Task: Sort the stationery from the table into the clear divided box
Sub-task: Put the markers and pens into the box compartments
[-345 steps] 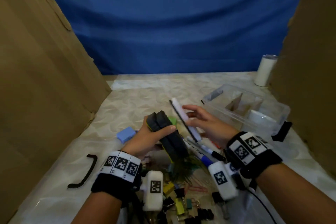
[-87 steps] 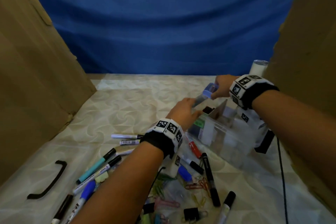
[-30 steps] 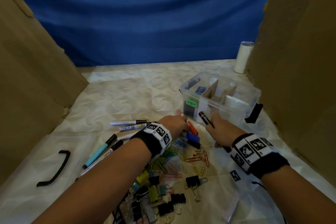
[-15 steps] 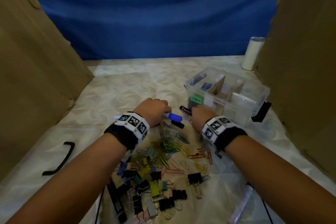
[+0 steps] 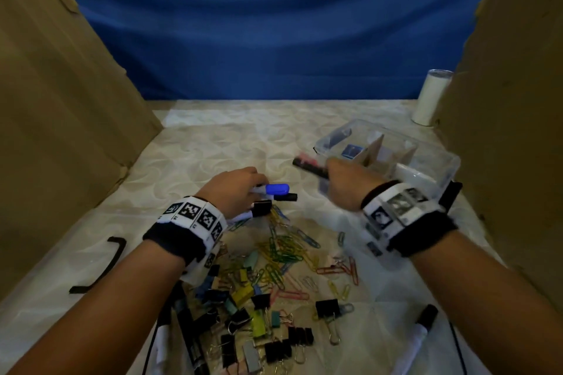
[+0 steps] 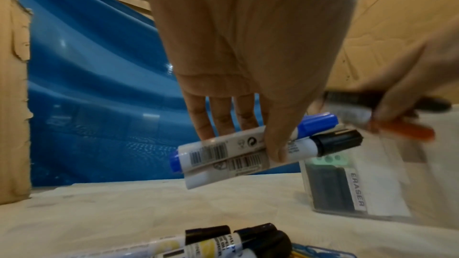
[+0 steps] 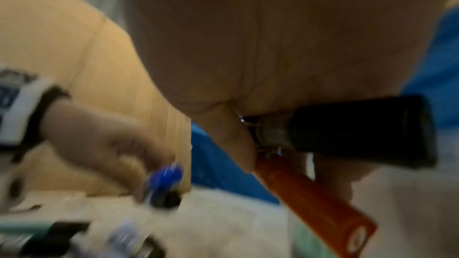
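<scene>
My left hand [image 5: 234, 192] grips two white markers, one with a blue cap [image 5: 277, 189] [image 6: 318, 123] and one with a black cap [image 5: 285, 197] [image 6: 337, 141], just above the table. To its right, my right hand [image 5: 341, 183] holds a black marker [image 5: 310, 168] [image 7: 360, 130] and an orange-red marker [image 6: 407, 131] [image 7: 315, 201], lifted beside the near left corner of the clear divided box [image 5: 432, 173]. That box has brown dividers; a blue item [image 5: 352, 151] and a labelled eraser [image 6: 332, 189] lie in it. More markers [image 6: 223, 240] lie under my left wrist.
Coloured paper clips [image 5: 286, 250] and binder clips [image 5: 274, 341] cover the table in front of me. A black-capped marker [image 5: 420, 332] lies at the near right, a black handle [image 5: 103, 265] at the left, a white cylinder [image 5: 429, 97] at the back right. Cardboard walls stand on both sides.
My right hand has lifted with its markers toward the box's left end. My left hand has stayed near the table with the blue-capped and black-capped markers in its grip.
</scene>
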The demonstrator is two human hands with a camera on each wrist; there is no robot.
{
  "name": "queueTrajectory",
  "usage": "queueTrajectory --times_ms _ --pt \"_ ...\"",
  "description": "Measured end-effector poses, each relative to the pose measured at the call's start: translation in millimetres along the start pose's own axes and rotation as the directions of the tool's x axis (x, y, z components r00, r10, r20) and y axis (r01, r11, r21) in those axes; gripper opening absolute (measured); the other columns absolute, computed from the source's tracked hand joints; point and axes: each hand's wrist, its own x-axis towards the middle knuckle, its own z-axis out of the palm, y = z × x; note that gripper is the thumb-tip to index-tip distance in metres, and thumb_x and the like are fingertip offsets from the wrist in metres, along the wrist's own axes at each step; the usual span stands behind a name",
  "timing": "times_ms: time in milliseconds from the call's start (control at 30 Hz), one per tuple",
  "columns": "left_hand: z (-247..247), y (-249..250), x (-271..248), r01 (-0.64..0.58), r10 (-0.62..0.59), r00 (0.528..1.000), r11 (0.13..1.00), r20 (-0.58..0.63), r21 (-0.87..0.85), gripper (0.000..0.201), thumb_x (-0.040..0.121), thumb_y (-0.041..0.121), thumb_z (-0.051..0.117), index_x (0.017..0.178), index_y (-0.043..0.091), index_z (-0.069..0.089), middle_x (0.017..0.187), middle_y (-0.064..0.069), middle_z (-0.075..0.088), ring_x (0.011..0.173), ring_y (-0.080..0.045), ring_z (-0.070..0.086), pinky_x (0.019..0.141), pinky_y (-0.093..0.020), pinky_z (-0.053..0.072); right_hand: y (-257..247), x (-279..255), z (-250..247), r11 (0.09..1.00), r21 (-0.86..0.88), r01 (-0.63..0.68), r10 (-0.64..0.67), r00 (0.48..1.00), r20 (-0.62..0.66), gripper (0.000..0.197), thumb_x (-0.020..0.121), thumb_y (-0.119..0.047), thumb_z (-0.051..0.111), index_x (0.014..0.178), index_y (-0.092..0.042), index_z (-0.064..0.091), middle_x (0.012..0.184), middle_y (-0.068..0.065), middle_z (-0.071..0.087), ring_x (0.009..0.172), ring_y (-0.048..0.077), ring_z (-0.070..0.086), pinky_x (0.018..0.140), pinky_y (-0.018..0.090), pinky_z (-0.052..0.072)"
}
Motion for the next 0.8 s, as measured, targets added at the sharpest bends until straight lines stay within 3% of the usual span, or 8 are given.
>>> queueTrajectory --times_ms 100,200,300,400,533,633,700,800 --pt "3 3 4 0.019 -0.019 1.000 0.999 -0.009 -0.029 0.029 0.095 0.027 0.050 0.122 0.019 0.057 0.112 -0.007 0.055 0.092 -0.031 0.059 0.074 -0.037 0.047 23 -23 -56 0.997 -0.073 -0.006 -0.010 0.975 -0.223 0.032 0.094 -0.021 0.045 0.126 -0.020 0.041 0.126 0.014 0.050 0.116 0.036 0.045 0.098 0.047 0.036" --pt "7 12 6 0.027 -0.028 1.000 0.998 -0.011 -0.059 0.025 0.095 0.028 0.050 0.117 0.020 0.057 0.107 -0.004 0.055 0.088 -0.029 0.059 0.069 -0.034 0.044 55 -13 -85 0.962 -0.269 -0.038 -0.048 0.951 -0.305 0.032 0.092 -0.009 0.044 0.119 -0.025 0.042 0.128 0.007 0.054 0.116 0.034 0.042 0.096 0.047 0.033" --pt "9 18 5 0.021 -0.023 0.999 0.997 -0.026 -0.074 0.024 0.094 0.030 0.050 0.116 0.022 0.057 0.106 -0.003 0.055 0.087 -0.029 0.059 0.068 -0.033 0.043 85 4 -95 0.908 -0.414 -0.068 -0.021 0.978 -0.206 0.031 0.094 -0.006 0.035 0.114 -0.028 0.046 0.119 0.006 0.058 0.110 0.031 0.045 0.097 0.047 0.032" --pt "9 20 4 0.018 -0.022 0.999 0.997 -0.047 -0.075 0.025 0.093 0.029 0.051 0.117 0.022 0.058 0.107 -0.003 0.056 0.086 -0.027 0.058 0.066 -0.030 0.039 105 19 -86 0.821 -0.569 -0.056 -0.023 0.991 -0.131 0.022 0.096 -0.019 0.037 0.106 -0.034 0.049 0.113 -0.001 0.062 0.106 0.027 0.049 0.096 0.044 0.036" --pt "8 20 2 0.029 -0.038 0.997 0.992 -0.072 -0.122 0.024 0.093 0.030 0.051 0.115 0.022 0.059 0.104 -0.001 0.056 0.078 -0.022 0.054 0.064 -0.028 0.037 107 35 -70 0.742 -0.669 0.051 -0.069 0.998 0.000 0.020 0.096 -0.036 0.042 0.115 -0.036 0.049 0.122 -0.003 0.058 0.112 0.025 0.049 0.097 0.041 0.037" --pt "8 20 0 0.028 -0.039 0.996 0.991 -0.079 -0.133 0.023 0.093 0.031 0.050 0.113 0.021 0.059 0.101 -0.001 0.056 0.076 -0.020 0.053 0.064 -0.028 0.038 94 43 -62 0.766 -0.626 0.143 -0.088 0.989 0.118 0.033 0.095 -0.041 0.045 0.127 -0.033 0.048 0.129 0.001 0.056 0.117 0.027 0.050 0.099 0.040 0.041" --pt "9 19 -1 0.030 -0.041 0.996 0.990 -0.081 -0.141 0.024 0.093 0.031 0.051 0.112 0.021 0.060 0.100 -0.001 0.057 0.076 -0.019 0.052 0.064 -0.029 0.039 93 48 -58 0.803 -0.570 0.173 -0.094 0.982 0.165 0.037 0.090 -0.047 0.053 0.124 -0.034 0.051 0.126 0.002 0.059 0.115 0.027 0.055 0.095 0.036 0.045" --pt "10 20 -4 0.023 -0.037 0.995 0.988 -0.089 -0.155 0.026 0.093 0.033 0.053 0.114 0.021 0.062 0.100 -0.002 0.059 0.081 -0.019 0.054 0.067 -0.029 0.041 108 52 -58 0.893 -0.444 0.078 -0.059 0.997 0.056 0.037 0.080 -0.036 0.065 0.114 -0.045 0.054 0.122 0.000 0.062 0.107 0.026 0.060 0.094 0.039 0.050"
